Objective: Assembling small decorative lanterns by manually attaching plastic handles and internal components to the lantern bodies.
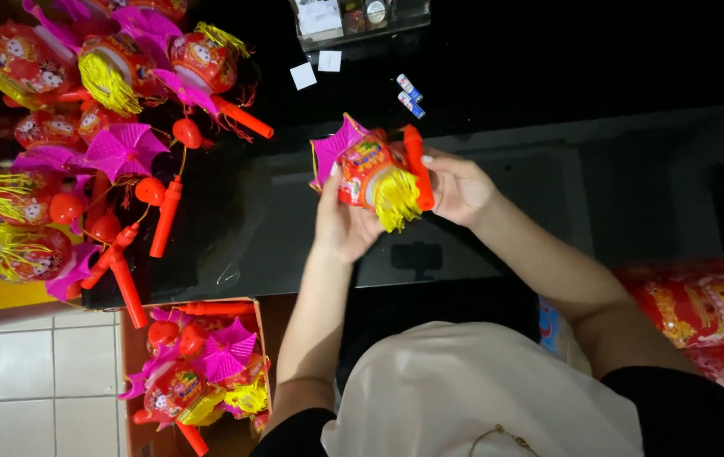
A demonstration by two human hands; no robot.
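The scene is looking dim overall, with the dark surface (294,211) swallowing most detail toward the upper right of the frame. Light is falling from above onto the middle, brightening the lantern (370,173) and both forearms. A faint sheen is glinting on the surface at centre left. Edges are reading slightly soft, and the pale tiles at lower left are looking washed out.

lantern pile (82,127) on black table (548,76) | two small batteries, perhaps (409,95) | box of lanterns (201,372) below
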